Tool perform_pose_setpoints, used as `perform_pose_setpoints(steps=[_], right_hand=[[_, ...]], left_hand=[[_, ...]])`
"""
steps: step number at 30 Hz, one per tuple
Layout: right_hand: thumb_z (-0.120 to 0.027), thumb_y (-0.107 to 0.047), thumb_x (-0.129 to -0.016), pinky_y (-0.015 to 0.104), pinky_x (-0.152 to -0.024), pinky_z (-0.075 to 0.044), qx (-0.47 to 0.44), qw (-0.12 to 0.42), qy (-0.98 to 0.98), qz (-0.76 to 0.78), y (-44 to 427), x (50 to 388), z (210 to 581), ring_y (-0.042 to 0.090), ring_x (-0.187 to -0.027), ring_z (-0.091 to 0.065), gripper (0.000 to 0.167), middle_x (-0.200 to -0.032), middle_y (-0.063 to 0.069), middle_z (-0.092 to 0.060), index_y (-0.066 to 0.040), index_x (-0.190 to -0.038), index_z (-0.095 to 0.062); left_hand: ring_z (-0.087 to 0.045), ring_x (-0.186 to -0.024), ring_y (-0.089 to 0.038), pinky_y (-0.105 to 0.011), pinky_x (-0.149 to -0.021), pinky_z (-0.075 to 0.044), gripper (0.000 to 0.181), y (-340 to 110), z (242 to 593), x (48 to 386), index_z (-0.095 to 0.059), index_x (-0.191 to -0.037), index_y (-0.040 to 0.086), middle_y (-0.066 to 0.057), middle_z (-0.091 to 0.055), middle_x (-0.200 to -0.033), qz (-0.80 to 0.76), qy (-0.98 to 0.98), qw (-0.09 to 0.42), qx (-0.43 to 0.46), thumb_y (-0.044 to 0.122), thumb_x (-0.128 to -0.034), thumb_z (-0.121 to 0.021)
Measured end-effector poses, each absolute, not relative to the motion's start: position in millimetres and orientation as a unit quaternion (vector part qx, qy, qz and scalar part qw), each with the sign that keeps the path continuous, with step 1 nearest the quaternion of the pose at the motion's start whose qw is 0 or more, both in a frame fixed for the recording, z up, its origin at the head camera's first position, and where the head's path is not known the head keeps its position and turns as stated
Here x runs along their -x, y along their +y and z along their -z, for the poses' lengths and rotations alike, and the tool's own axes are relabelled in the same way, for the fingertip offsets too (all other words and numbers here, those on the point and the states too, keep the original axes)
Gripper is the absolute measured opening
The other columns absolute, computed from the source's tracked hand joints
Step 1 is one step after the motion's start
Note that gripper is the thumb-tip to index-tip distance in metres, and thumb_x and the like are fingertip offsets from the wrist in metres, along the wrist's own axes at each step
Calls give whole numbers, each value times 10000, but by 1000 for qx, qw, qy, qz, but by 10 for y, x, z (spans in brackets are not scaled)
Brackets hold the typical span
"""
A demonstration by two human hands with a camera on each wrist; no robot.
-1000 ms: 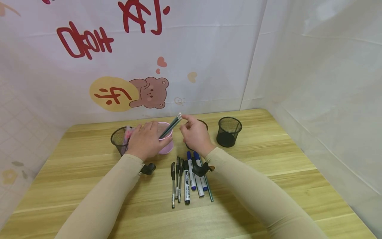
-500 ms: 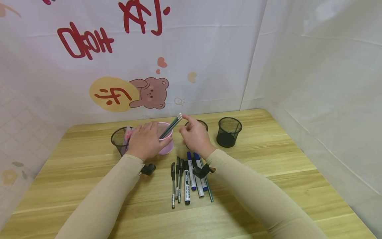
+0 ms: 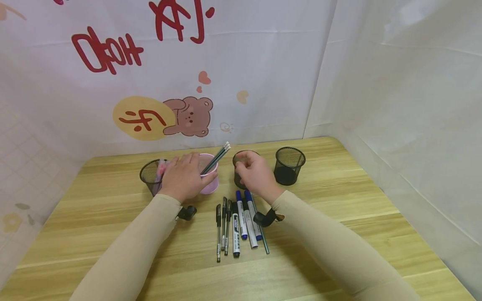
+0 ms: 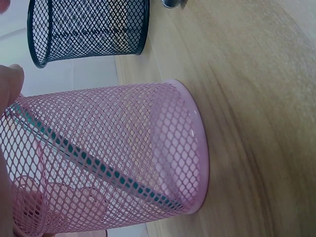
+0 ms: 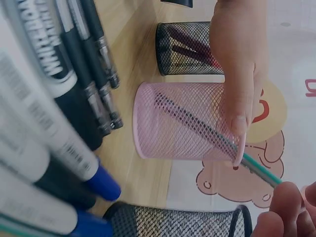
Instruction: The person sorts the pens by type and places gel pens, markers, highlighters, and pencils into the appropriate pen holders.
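My left hand (image 3: 183, 177) grips the pink mesh pen cup (image 3: 209, 186) near its rim; in the left wrist view, fingers show through the mesh beyond the thumb. Several green pencils (image 3: 215, 161) with white ends lean in that cup, tips out to the right. Nothing is held in my right hand (image 3: 257, 175), whose fingers are loosely bent in front of a black mesh cup (image 3: 239, 180). In the right wrist view its fingertips (image 5: 286, 207) appear beside the pencils' upper ends, which they partly hide.
Below the hands lie several pens (image 3: 218, 234), whiteboard markers (image 3: 242, 221) and a green pencil (image 3: 265, 242). Another black mesh cup (image 3: 289, 167) stands at right. At left, a black mesh cup (image 3: 148, 173) contains pinkish items. A white printed curtain (image 3: 263, 83) hangs behind the table.
My right hand has drawn away from the pencils' white ends, moving right and slightly down. The left hand, pink cup and leaning pencils look the same.
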State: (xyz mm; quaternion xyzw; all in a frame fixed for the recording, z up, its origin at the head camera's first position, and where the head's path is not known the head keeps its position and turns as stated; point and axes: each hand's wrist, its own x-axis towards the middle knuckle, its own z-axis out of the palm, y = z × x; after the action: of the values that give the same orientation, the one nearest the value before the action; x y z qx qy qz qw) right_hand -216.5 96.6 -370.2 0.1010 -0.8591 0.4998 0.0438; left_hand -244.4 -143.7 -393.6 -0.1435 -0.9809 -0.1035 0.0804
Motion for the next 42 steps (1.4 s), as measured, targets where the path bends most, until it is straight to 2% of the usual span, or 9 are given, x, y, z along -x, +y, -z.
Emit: perform_pose_setpoints(steps=[10,15,21,26,29,34,37,41,42], right_hand=[[-580,-211,-1052,315,-583,-573,-109,27,-885,-452,1219,2056,3720,237,-662,-718,283,-919,59,-766,-82,-1271,-705],[-584,-208,-1054,311,-576,-567,-112,2,-893,-436,1309,2016,3715,317,-738,-756,283,-957,118,-772,-76,-1271,-708],[-626,-198,-1042,292,-546,-521,-123,-22,-914,-387,1382,1996,3742,200,-652,-710,263,-890,122,-762,-63,-1242,-731],[-675,-203,-1015,272,-573,-477,-138,-54,-936,-319,1420,2028,3801,130,-616,-599,255,-818,51,-724,-78,-1225,-744],[-697,-216,-1002,264,-604,-475,-143,-80,-947,-275,1429,2047,3837,120,-651,-573,284,-825,-4,-695,-96,-1256,-741],[-688,-213,-997,299,-638,-498,-148,-112,-957,-225,1438,2078,3923,144,-691,-596,329,-831,9,-700,-109,-1306,-726],[-703,-222,-979,349,-780,-568,-157,-120,-961,-195,1440,2090,3975,138,-812,-629,356,-991,40,-772,-106,-1315,-725],[-756,-228,-945,395,-928,-563,-159,-137,-962,-175,1435,2091,4019,171,-923,-626,405,-1209,60,-768,-105,-1328,-715],[-767,-221,-939,401,-921,-561,-157,-142,-961,-175,1431,2090,4022,182,-926,-625,415,-1224,67,-763,-105,-1334,-711]], left_hand=[[-489,-1446,-386,-618,-1266,-268,1063,-1448,3933,2446,-454,-1488,22,-185,-568,-1478,103,-982,75,142,907,-909,-339],[-500,-1436,-383,-621,-1259,-278,1037,-1453,3947,2454,-455,-1486,25,-184,-576,-1468,101,-981,80,144,889,-921,-353],[-507,-1430,-383,-621,-1258,-283,1039,-1455,3942,2448,-459,-1483,29,-184,-579,-1464,99,-981,80,145,894,-919,-342],[-490,-1449,-387,-620,-1262,-280,1067,-1455,3940,2447,-444,-1502,20,-192,-560,-1495,94,-982,77,144,904,-915,-328],[-481,-1458,-389,-618,-1264,-278,1080,-1456,3943,2448,-437,-1511,17,-194,-548,-1512,92,-982,76,144,908,-912,-320],[-474,-1465,-389,-620,-1267,-271,1080,-1454,3945,2448,-440,-1512,21,-191,-544,-1517,94,-982,75,143,910,-911,-316],[-475,-1464,-386,-620,-1268,-269,1078,-1452,3946,2448,-442,-1510,22,-189,-547,-1514,94,-982,76,142,910,-911,-318],[-488,-1451,-383,-620,-1266,-273,1061,-1446,3949,2449,-454,-1498,24,-185,-562,-1495,95,-982,78,143,902,-915,-331],[-492,-1448,-382,-619,-1265,-275,1056,-1444,3949,2449,-457,-1494,25,-184,-566,-1489,95,-982,79,144,900,-916,-332]])
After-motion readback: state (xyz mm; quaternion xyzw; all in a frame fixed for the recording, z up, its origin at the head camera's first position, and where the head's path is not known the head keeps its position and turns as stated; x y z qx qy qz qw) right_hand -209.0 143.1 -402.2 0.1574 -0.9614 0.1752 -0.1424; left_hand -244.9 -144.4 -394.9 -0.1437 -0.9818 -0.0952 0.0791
